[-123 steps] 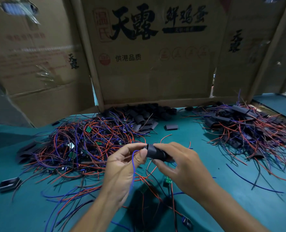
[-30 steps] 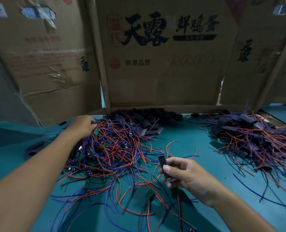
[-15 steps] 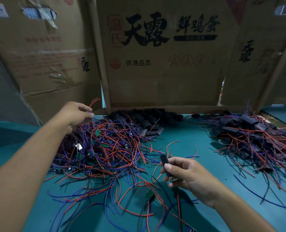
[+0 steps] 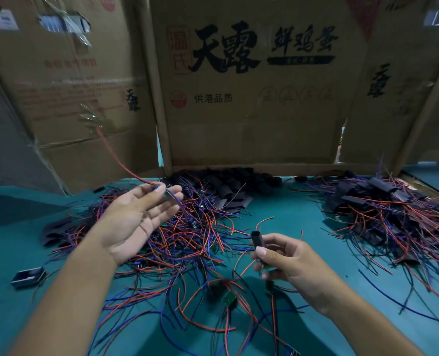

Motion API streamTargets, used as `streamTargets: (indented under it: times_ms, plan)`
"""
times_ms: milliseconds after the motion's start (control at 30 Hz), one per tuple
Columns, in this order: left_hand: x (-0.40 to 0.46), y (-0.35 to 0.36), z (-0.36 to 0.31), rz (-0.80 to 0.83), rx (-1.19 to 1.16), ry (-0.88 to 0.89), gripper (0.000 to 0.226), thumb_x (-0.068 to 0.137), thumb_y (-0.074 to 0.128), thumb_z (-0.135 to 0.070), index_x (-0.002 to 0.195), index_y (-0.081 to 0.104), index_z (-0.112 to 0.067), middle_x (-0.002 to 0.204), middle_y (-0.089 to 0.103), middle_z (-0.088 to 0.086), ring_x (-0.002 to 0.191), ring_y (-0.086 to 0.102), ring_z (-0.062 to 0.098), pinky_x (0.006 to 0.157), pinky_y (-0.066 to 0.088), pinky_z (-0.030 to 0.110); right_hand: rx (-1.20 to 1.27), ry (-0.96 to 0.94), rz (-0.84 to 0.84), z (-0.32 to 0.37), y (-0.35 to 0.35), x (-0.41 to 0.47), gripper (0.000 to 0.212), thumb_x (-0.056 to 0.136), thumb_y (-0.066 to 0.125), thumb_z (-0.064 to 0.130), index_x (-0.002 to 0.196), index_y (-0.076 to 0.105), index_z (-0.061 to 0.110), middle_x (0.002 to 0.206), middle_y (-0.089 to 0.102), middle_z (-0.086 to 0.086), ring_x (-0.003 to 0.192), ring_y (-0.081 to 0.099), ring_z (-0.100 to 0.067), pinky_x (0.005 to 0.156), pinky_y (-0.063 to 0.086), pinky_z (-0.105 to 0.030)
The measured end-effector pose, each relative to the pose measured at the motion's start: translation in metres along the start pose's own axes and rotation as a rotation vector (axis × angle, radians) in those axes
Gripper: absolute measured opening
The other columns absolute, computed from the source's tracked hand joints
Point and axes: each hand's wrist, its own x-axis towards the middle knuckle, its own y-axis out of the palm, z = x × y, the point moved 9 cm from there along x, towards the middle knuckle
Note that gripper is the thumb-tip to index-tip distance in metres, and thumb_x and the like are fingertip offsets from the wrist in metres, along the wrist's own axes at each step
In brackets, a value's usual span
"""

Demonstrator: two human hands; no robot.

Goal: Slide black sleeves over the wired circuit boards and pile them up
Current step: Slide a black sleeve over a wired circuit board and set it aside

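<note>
My left hand is raised palm up over the tangle of red and blue wired circuit boards. Its thumb and fingertips pinch one wired circuit board, whose red wire trails up to the left. To the right and lower down, my right hand grips an upright black sleeve between thumb and fingers. The two hands are apart. A heap of empty black sleeves lies at the back. Sleeved boards with wires are piled at the right.
Cardboard box walls stand along the back of the teal table. A loose green board with wires lies near me. Stray black sleeves lie at the left edge.
My left hand has lifted a wired board out of the tangle and turned palm up, moving toward the middle. My right hand still holds the black sleeve in about the same spot.
</note>
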Motion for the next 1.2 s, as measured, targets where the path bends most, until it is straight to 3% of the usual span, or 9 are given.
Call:
streamTargets:
  times_ms: [200, 333, 433, 533, 667, 867, 933, 1100, 1200]
  plan:
    - [-0.027, 0.023, 0.005, 0.005, -0.093, 0.096, 0.013, 0.088, 0.057, -0.017, 0.100, 0.055, -0.012, 0.113, 0.072, 0.017, 0.097, 0.073, 0.019, 0.071, 0.060, 0.025, -0.336, -0.228, -0.120, 0.020, -0.012, 0.002, 0.024, 0.076, 0.080, 0.023, 0.097, 0.068, 0.020, 0.080, 0.071, 0.005, 0.070, 0.062, -0.008, 0.070, 0.052, -0.027]
    - [-0.037, 0.030, -0.004, -0.005, -0.208, 0.148, 0.014, 0.087, 0.057, -0.016, 0.100, 0.059, -0.010, 0.113, 0.072, 0.015, 0.094, 0.073, 0.013, 0.062, 0.056, 0.014, -0.405, -0.271, -0.081, 0.018, -0.008, 0.002, 0.023, 0.078, 0.081, 0.018, 0.097, 0.068, 0.021, 0.088, 0.073, 0.008, 0.080, 0.067, -0.004, 0.077, 0.052, -0.020]
    - [-0.041, 0.036, 0.004, -0.028, -0.214, 0.136, 0.025, 0.089, 0.055, -0.014, 0.113, 0.055, -0.007, 0.112, 0.073, 0.014, 0.090, 0.074, 0.012, 0.058, 0.054, 0.012, -0.409, -0.299, -0.056, 0.018, -0.001, -0.001, 0.024, 0.078, 0.082, 0.020, 0.096, 0.068, 0.026, 0.089, 0.073, 0.009, 0.082, 0.068, -0.004, 0.079, 0.053, -0.021]
    - [-0.042, 0.038, 0.014, -0.028, -0.212, 0.119, 0.020, 0.090, 0.055, -0.013, 0.109, 0.055, -0.010, 0.108, 0.074, 0.013, 0.087, 0.074, 0.013, 0.052, 0.051, 0.010, -0.527, -0.420, -0.117, 0.032, 0.000, -0.008, 0.024, 0.079, 0.080, 0.030, 0.099, 0.066, 0.030, 0.092, 0.072, 0.010, 0.084, 0.069, -0.007, 0.079, 0.055, -0.028]
    - [-0.040, 0.038, 0.024, -0.031, -0.133, 0.163, 0.015, 0.087, 0.059, -0.017, 0.100, 0.056, -0.011, 0.101, 0.075, 0.014, 0.087, 0.074, 0.019, 0.070, 0.059, 0.025, -0.712, -0.514, -0.178, 0.043, 0.004, -0.015, 0.028, 0.078, 0.080, 0.034, 0.100, 0.064, 0.030, 0.090, 0.070, 0.016, 0.082, 0.066, -0.008, 0.076, 0.054, -0.031]
    - [-0.042, 0.045, 0.036, 0.016, 0.206, 0.150, 0.003, 0.090, 0.059, -0.012, 0.088, 0.060, -0.010, 0.072, 0.066, 0.009, 0.063, 0.064, 0.020, 0.062, 0.057, 0.029, -0.717, -0.486, -0.191, 0.043, 0.001, -0.015, 0.027, 0.078, 0.081, 0.032, 0.099, 0.064, 0.031, 0.090, 0.070, 0.015, 0.083, 0.066, -0.007, 0.077, 0.054, -0.032]
    - [-0.045, 0.050, 0.040, 0.048, 0.286, 0.104, 0.015, 0.096, 0.051, -0.005, 0.084, 0.058, -0.009, 0.067, 0.061, 0.009, 0.057, 0.059, 0.020, 0.054, 0.052, 0.027, -0.668, -0.468, -0.160, 0.044, 0.002, -0.015, 0.026, 0.079, 0.081, 0.031, 0.099, 0.065, 0.031, 0.092, 0.071, 0.013, 0.085, 0.067, -0.009, 0.080, 0.054, -0.036]
    - [-0.055, 0.071, 0.039, 0.154, 0.867, 0.221, 0.022, 0.100, 0.054, -0.023, 0.082, 0.058, -0.010, 0.055, 0.044, -0.004, 0.048, 0.036, 0.011, 0.045, 0.030, 0.023, -0.114, -0.315, 0.120, 0.039, 0.023, -0.017, 0.035, 0.073, 0.082, 0.032, 0.105, 0.069, 0.025, 0.113, 0.071, -0.007, 0.111, 0.065, -0.028, 0.098, 0.050, -0.042]
    - [-0.070, 0.095, 0.046, 0.324, 1.185, 0.358, 0.018, 0.097, 0.060, -0.025, 0.080, 0.060, -0.020, 0.059, 0.050, -0.009, 0.054, 0.036, 0.005, 0.053, 0.033, 0.027, 0.076, -0.301, 0.256, 0.039, 0.042, -0.023, 0.042, 0.074, 0.083, 0.033, 0.110, 0.068, 0.018, 0.125, 0.066, -0.013, 0.120, 0.059, -0.029, 0.104, 0.045, -0.043]
